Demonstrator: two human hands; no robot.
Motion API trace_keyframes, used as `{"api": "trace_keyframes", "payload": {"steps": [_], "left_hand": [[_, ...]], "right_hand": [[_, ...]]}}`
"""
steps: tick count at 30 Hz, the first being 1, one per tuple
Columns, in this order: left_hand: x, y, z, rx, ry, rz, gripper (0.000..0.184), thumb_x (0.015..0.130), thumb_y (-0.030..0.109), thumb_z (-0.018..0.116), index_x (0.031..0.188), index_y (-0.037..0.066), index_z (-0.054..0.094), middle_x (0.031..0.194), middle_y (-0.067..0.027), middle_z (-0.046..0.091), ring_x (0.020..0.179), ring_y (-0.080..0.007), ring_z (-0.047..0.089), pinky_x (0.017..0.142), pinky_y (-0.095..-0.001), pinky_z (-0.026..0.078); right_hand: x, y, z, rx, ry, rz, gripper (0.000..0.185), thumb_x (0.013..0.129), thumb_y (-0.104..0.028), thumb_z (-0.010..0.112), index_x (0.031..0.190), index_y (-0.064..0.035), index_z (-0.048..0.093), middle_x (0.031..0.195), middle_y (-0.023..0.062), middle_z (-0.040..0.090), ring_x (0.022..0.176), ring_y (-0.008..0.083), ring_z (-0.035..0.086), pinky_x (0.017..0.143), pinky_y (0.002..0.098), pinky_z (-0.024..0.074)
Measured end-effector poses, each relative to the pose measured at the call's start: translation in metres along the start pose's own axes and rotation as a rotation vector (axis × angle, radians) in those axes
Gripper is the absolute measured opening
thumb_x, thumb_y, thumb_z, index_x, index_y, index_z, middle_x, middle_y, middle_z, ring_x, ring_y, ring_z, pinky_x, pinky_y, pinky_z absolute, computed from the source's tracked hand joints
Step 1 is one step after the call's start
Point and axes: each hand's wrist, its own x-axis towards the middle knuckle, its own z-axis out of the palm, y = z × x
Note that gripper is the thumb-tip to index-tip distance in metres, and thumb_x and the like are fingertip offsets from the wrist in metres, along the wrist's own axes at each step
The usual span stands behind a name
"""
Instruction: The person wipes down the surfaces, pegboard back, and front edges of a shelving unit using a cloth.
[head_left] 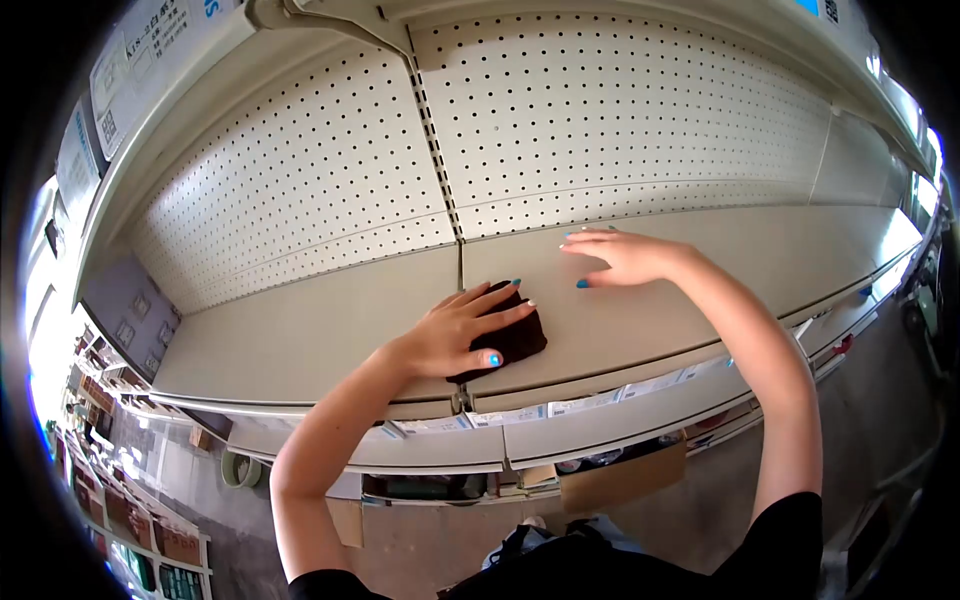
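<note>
Head view: slotted upright (432, 150) as landmark. Dark cloth (520, 338) bunched on pale shelf (640, 325), nearer viewer than foot of upright, lying across seam. Left hand (468, 325) laid over cloth, fingers spread, thumb apart. Right hand (622, 258) right of upright, fingers extended close together, thumb apart; contact with shelf cannot be told. Perforated panels (620, 110) either side of upright. Cardboard box (622, 486) below, right of upright.
</note>
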Motion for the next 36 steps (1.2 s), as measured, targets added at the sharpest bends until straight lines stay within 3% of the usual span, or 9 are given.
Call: {"api": "trace_keyframes", "payload": {"steps": [1, 3, 6, 15, 21, 23, 26, 29, 36], "left_hand": [[0.000, 0.002, 0.002, -0.003, -0.012, -0.006, 0.072, 0.083, 0.059, 0.054, 0.145, 0.032, 0.031, 0.152, -0.0132, 0.022, 0.138, -0.0444, 0.019, 0.111, -0.0559, 0.017], [-0.001, 0.018, -0.002, 0.042, -0.064, -0.087, 0.070, 0.083, 0.052, 0.058, 0.144, 0.029, 0.033, 0.152, -0.0135, 0.022, 0.138, -0.0421, 0.018, 0.112, -0.0545, 0.016], [-0.001, 0.047, -0.007, 0.052, -0.053, -0.227, 0.065, 0.084, 0.043, 0.061, 0.142, 0.028, 0.036, 0.151, -0.0132, 0.025, 0.139, -0.0403, 0.017, 0.113, -0.0540, 0.015], [0.008, 0.083, 0.015, 0.173, 0.128, -0.585, 0.054, 0.087, 0.026, 0.059, 0.138, 0.024, 0.043, 0.144, -0.0104, 0.037, 0.137, -0.0333, 0.027, 0.112, -0.0502, 0.019], [0.045, 0.016, 0.018, 0.128, 0.201, -0.698, 0.048, 0.090, 0.025, 0.054, 0.137, 0.020, 0.044, 0.140, -0.0099, 0.043, 0.132, -0.0282, 0.036, 0.109, -0.0435, 0.027], [0.056, -0.007, 0.014, 0.130, 0.212, -0.678, 0.047, 0.091, 0.028, 0.053, 0.135, 0.017, 0.045, 0.136, -0.0111, 0.047, 0.128, -0.0296, 0.040, 0.106, -0.0412, 0.031], [0.078, -0.043, 0.007, -0.002, 0.207, -0.883, 0.047, 0.090, 0.030, 0.054, 0.134, 0.014, 0.045, 0.131, -0.0120, 0.051, 0.123, -0.0306, 0.046, 0.102, -0.0397, 0.036], [0.084, -0.079, 0.011, 0.069, 0.225, -0.774, 0.048, 0.089, 0.030, 0.055, 0.132, 0.012, 0.046, 0.127, -0.0124, 0.053, 0.119, -0.0309, 0.049, 0.098, -0.0395, 0.040], [0.068, -0.060, 0.009, 0.065, 0.193, -0.604, 0.048, 0.086, 0.025, 0.058, 0.132, 0.016, 0.047, 0.124, -0.0114, 0.054, 0.115, -0.0296, 0.050, 0.098, -0.0404, 0.040]], "right_hand": [[0.003, 0.004, 0.006, -0.058, 0.004, -0.027, 0.064, 0.090, -0.046, 0.053, 0.143, -0.0158, 0.034, 0.153, 0.0058, 0.022, 0.141, 0.0252, 0.019, 0.114, 0.0450, 0.0195], [0.010, 0.013, 0.018, -0.085, -0.014, -0.077, 0.069, 0.090, -0.057, 0.046, 0.145, -0.0190, 0.029, 0.154, 0.0049, 0.017, 0.143, 0.0268, 0.009, 0.115, 0.0536, 0.0071], [0.012, 0.018, 0.028, -0.066, -0.004, -0.084, 0.076, 0.089, -0.066, 0.037, 0.147, -0.0197, 0.023, 0.155, 0.0044, 0.014, 0.143, 0.0268, 0.008, 0.114, 0.0560, 0.0060], [0.013, 0.020, 0.037, -0.061, 0.037, -0.100, 0.079, 0.089, -0.069, 0.027, 0.148, -0.0188, 0.018, 0.155, 0.0054, 0.013, 0.143, 0.0297, 0.008, 0.113, 0.0589, 0.0047], [0.014, 0.020, 0.034, -0.024, 0.012, -0.087, 0.079, 0.089, -0.069, 0.029, 0.148, -0.0171, 0.019, 0.155, 0.0076, 0.014, 0.143, 0.0309, 0.010, 0.113, 0.0586, 0.0036], [0.011, 0.015, 0.028, -0.030, -0.009, -0.070, 0.074, 0.091, -0.062, 0.035, 0.148, -0.0170, 0.019, 0.155, 0.0074, 0.013, 0.143, 0.0305, 0.009, 0.113, 0.0567, 0.0041], [0.011, 0.014, 0.025, -0.001, -0.028, -0.062, 0.072, 0.092, -0.058, 0.039, 0.148, -0.0170, 0.020, 0.155, 0.0074, 0.013, 0.143, 0.0298, 0.008, 0.114, 0.0549, 0.0036], [0.010, 0.013, 0.018, 0.005, -0.064, -0.058, 0.073, 0.091, -0.058, 0.041, 0.148, -0.0179, 0.020, 0.155, 0.0073, 0.012, 0.143, 0.0292, 0.007, 0.114, 0.0537, 0.0026], [0.016, 0.024, 0.022, 0.028, -0.075, -0.100, 0.079, 0.087, -0.066, 0.039, 0.148, -0.0193, 0.020, 0.155, 0.0054, 0.011, 0.143, 0.0283, 0.007, 0.114, 0.0545, 0.0044]]}}
